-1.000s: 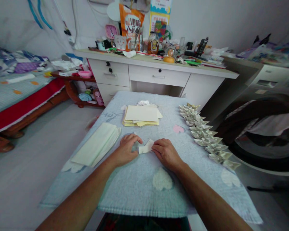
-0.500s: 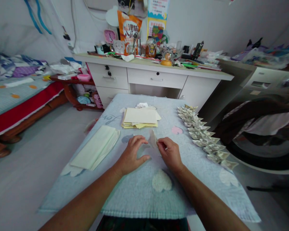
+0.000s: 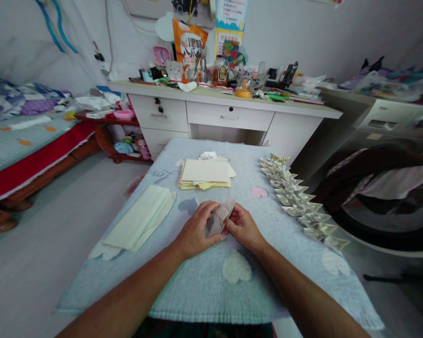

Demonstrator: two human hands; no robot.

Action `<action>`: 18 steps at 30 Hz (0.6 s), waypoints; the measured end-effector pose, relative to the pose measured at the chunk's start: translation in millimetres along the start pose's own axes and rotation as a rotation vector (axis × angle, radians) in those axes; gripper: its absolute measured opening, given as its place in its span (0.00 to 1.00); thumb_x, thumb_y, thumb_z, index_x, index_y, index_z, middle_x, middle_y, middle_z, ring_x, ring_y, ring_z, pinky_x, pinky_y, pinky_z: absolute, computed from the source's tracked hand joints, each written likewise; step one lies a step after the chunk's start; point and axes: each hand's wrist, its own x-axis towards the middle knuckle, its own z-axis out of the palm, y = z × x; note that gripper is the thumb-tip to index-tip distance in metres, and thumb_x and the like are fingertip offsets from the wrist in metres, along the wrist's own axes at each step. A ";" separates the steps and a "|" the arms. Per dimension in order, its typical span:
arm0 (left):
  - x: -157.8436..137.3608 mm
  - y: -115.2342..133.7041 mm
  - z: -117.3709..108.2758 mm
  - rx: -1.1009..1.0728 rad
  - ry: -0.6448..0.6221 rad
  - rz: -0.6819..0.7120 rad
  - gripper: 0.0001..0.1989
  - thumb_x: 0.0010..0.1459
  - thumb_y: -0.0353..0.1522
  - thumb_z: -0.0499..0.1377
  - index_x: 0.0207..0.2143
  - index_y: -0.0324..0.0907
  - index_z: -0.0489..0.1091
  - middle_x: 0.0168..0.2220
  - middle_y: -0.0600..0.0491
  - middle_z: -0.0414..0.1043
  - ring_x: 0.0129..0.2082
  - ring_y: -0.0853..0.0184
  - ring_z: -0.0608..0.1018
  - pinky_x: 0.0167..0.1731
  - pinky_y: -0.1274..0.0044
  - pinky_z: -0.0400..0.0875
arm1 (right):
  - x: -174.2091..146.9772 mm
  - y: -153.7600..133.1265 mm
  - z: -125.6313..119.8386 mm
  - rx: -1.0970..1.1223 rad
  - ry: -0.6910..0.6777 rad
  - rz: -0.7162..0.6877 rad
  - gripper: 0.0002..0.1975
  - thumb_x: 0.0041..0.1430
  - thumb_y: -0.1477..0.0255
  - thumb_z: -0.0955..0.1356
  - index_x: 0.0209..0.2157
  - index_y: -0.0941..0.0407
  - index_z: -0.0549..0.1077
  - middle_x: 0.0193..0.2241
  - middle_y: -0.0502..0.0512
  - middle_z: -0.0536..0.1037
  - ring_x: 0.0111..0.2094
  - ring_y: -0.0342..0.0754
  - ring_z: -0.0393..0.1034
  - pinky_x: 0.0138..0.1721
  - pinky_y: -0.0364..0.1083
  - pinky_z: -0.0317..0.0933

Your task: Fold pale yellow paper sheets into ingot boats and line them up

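Note:
A small folded piece of pale paper (image 3: 221, 217) is held up over the cloth between my two hands. My right hand (image 3: 245, 227) pinches its right side between thumb and fingers. On the other side, my left hand (image 3: 197, 230) curls round the left edge, fingers at the top and thumb near the lower end. Ahead of them lies a stack of cream and yellow paper sheets (image 3: 206, 171). To the left rests a pile of pale green folded paper (image 3: 141, 218). Several folded paper boat shapes (image 3: 292, 195) form a row along the right side.
A light blue cloth (image 3: 183, 291) covers the table. Beyond it stands a white desk (image 3: 229, 117) crowded with jars, a pink clock and an orange bag. A washing machine (image 3: 384, 122) with laundry at its door is on the right, a bed (image 3: 28, 145) on the left.
My left hand has moved right and closed in on the folded paper, which it was apart from before. The paper has been turned, showing a broader face. The piles and row stay put.

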 end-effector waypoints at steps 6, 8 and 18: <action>-1.0 1.5 3.7 0.013 0.006 0.020 0.36 0.49 0.27 0.62 0.59 0.46 0.52 0.58 0.44 0.58 0.55 0.56 0.67 0.51 0.63 0.69 | -2.2 3.3 -0.4 -0.157 0.027 -0.101 0.10 0.52 0.76 0.65 0.38 0.56 0.68 0.30 0.48 0.72 0.28 0.41 0.66 0.28 0.39 0.62; -1.8 1.2 5.2 0.018 0.008 0.024 0.36 0.49 0.26 0.61 0.59 0.47 0.52 0.59 0.44 0.58 0.56 0.56 0.67 0.52 0.63 0.69 | -3.0 2.0 -1.2 -0.208 0.029 -0.096 0.08 0.55 0.74 0.65 0.38 0.56 0.67 0.28 0.47 0.72 0.26 0.41 0.65 0.27 0.39 0.61; -3.0 5.1 0.9 -0.052 0.038 -0.003 0.39 0.45 0.19 0.53 0.61 0.43 0.51 0.60 0.44 0.59 0.57 0.60 0.68 0.56 0.65 0.65 | -6.5 1.3 -3.2 -0.407 0.060 -0.160 0.09 0.50 0.79 0.62 0.34 0.53 0.62 0.22 0.43 0.68 0.22 0.40 0.62 0.24 0.38 0.54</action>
